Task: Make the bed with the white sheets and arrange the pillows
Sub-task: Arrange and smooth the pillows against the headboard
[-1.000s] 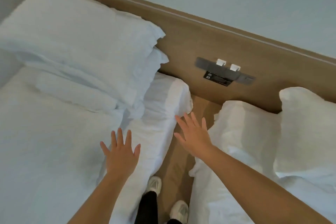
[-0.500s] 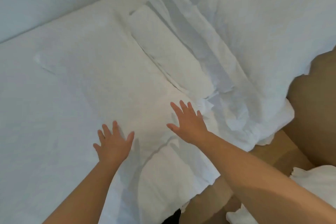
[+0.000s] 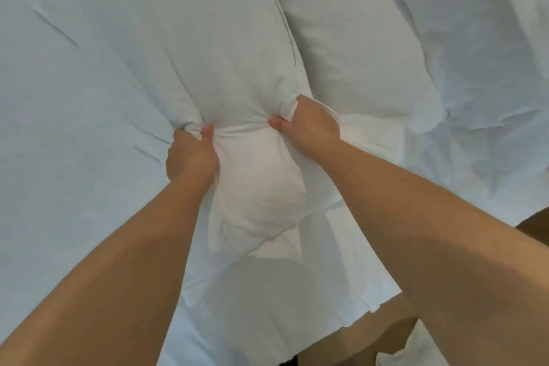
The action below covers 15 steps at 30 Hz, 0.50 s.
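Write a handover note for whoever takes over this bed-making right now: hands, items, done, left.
Left hand: grips a bunched fold of the white pillow.
Right hand: grips the same pillow's other side.
Items: the gripped pillow lies on the white sheet, its near end bulging between the wrists; a second pillow lies against its right side.
Done: sheet spread, a few creases.
Left: place the gripped pillow, line up both, smooth creases.

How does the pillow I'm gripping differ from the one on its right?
The gripped pillow is bunched between the left hand and right hand; the right pillow lies ungripped. The gripped pillow's end reaches nearer you than the right pillow's. Both are white.
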Each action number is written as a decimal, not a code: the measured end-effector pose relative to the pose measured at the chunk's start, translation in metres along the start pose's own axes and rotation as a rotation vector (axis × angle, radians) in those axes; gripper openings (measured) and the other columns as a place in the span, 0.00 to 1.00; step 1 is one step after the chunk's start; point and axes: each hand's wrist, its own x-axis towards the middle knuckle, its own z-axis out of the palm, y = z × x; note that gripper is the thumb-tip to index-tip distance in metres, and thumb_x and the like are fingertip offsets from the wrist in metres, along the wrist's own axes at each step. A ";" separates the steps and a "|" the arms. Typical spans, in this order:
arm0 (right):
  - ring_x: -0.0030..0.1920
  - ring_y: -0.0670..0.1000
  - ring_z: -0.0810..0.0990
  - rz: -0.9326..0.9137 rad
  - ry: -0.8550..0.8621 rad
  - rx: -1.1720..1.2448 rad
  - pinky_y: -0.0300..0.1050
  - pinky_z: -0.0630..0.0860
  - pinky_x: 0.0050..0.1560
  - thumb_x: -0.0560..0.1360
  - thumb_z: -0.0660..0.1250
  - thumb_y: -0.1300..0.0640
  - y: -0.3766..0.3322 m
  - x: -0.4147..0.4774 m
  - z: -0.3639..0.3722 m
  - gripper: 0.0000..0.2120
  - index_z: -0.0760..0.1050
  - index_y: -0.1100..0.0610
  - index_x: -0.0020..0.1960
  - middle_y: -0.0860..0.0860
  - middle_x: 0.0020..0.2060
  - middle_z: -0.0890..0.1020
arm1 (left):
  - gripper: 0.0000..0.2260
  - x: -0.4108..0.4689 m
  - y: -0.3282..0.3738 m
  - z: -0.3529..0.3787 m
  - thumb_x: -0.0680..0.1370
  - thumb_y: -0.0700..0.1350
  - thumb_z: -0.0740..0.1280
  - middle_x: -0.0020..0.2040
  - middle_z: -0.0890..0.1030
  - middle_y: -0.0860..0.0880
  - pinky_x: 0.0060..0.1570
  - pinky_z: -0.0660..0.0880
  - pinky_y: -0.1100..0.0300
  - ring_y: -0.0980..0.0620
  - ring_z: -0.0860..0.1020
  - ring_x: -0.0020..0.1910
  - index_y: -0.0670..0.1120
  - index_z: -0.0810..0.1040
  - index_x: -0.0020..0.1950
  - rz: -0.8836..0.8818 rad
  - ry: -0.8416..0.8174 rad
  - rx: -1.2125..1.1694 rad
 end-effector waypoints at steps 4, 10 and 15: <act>0.60 0.57 0.77 0.016 -0.121 -0.080 0.45 0.68 0.49 0.75 0.64 0.35 -0.005 -0.073 -0.024 0.28 0.71 0.52 0.67 0.53 0.60 0.80 | 0.19 -0.052 -0.028 -0.050 0.80 0.58 0.58 0.58 0.79 0.41 0.49 0.66 0.55 0.40 0.75 0.58 0.45 0.74 0.60 0.142 -0.007 0.073; 0.57 0.55 0.79 0.212 -0.460 -0.071 0.45 0.69 0.48 0.76 0.62 0.36 0.031 -0.238 -0.022 0.26 0.70 0.50 0.68 0.51 0.58 0.81 | 0.16 -0.170 -0.123 -0.094 0.79 0.62 0.59 0.49 0.81 0.43 0.48 0.72 0.53 0.40 0.78 0.51 0.50 0.74 0.52 0.088 -0.286 0.300; 0.49 0.54 0.74 0.367 -0.621 -0.157 0.50 0.74 0.49 0.79 0.62 0.42 0.070 -0.265 -0.005 0.16 0.70 0.54 0.55 0.52 0.50 0.76 | 0.15 -0.184 -0.167 -0.095 0.80 0.56 0.62 0.52 0.79 0.44 0.46 0.71 0.54 0.43 0.77 0.50 0.45 0.74 0.56 -0.031 -0.447 0.448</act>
